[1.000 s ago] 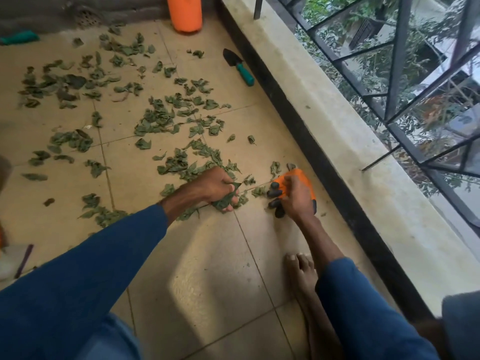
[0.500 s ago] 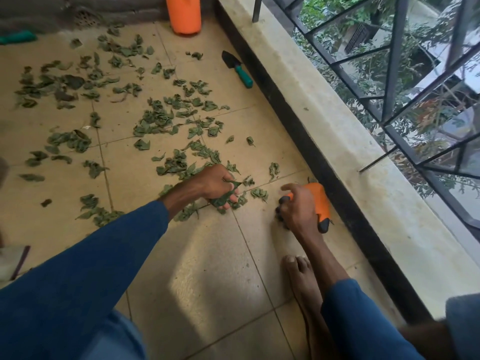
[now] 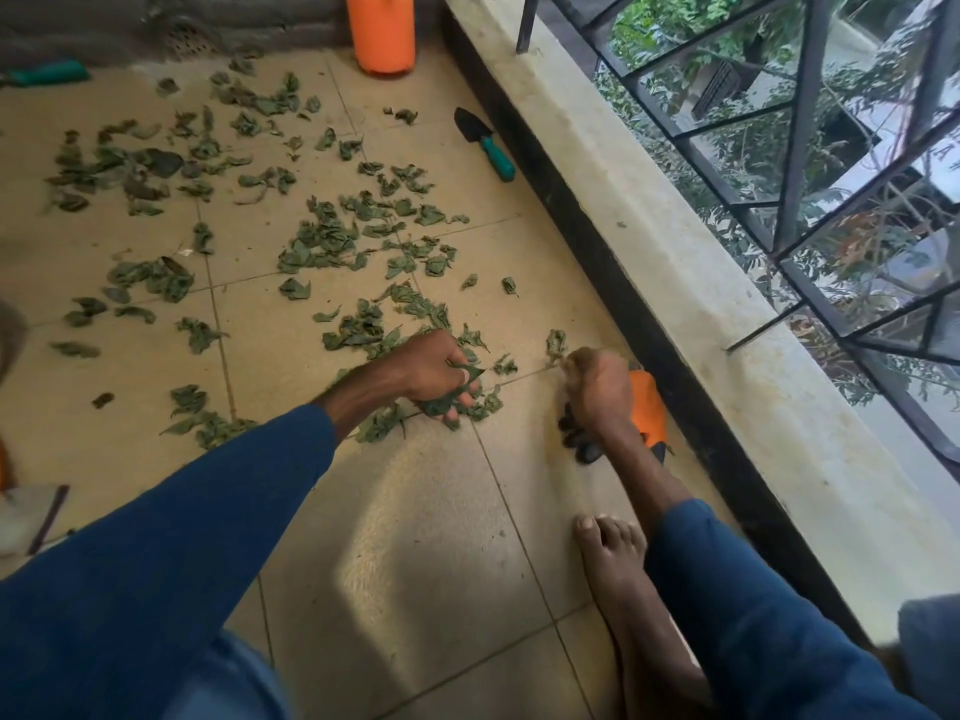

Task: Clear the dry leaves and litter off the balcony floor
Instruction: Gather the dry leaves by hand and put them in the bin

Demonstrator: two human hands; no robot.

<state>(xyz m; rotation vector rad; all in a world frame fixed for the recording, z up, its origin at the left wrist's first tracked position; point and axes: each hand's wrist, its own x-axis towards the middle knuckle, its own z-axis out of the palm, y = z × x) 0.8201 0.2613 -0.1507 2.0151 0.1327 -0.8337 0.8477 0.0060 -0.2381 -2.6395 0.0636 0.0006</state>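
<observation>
left hand [image 3: 434, 368]: fingers curled round a bunch of green leaves [image 3: 319, 241], knuckles up, low over the floor [image 3: 415, 537]; ring on one finger
right hand [image 3: 597, 392]: curled on top of the glove [image 3: 647, 405], fingertips blurred; cannot tell if it grips glove, leaf or nothing
glove: orange with black fingers, on the floor just beside the ledge [image 3: 675, 283], mostly under the right hand
leaves: scattered over the tiles from the hands back to the far wall, thickest mid-floor; a few under and around the left hand, one curled leaf right by the right hand's fingertips
trowel [image 3: 485, 142]: black blade, teal handle, flat on the floor close to the ledge, well beyond the hands
bottle [image 3: 383, 33]: orange, upright in the far corner
foot [image 3: 613, 558]: bare, on the tile below the right hand
railing [image 3: 800, 122]: dark metal bars above the ledge, trees behind
sleeves: blue, both arms
</observation>
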